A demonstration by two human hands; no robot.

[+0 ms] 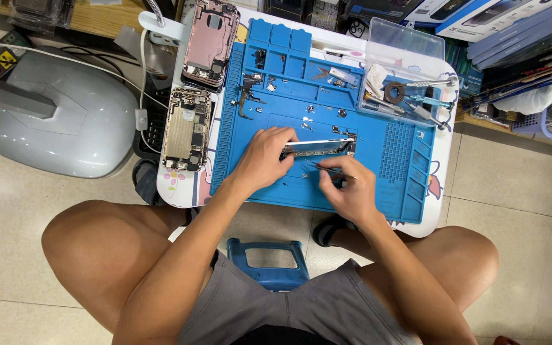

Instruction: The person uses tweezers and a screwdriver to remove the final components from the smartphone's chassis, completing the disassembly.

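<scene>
Tiled flooring surrounds a small white table [180,191] topped by a blue silicone repair mat [391,160], where a seated person bends over a phone screen assembly [319,147] stood on its long edge at the mat's centre. Left hand [263,156] grips that assembly at its left end, fingers curled around it and hiding that end. Right hand [351,191], just beside and below, pinches thin tweezers [330,170] whose tips point toward the assembly's lower edge; what they touch is too small to make out. 2 opened phone housings [188,128] lie along the table's left side. A clear plastic box [404,70] of tools sits at the mat's upper right. Stacked boxes behind are cut off by the frame.
</scene>
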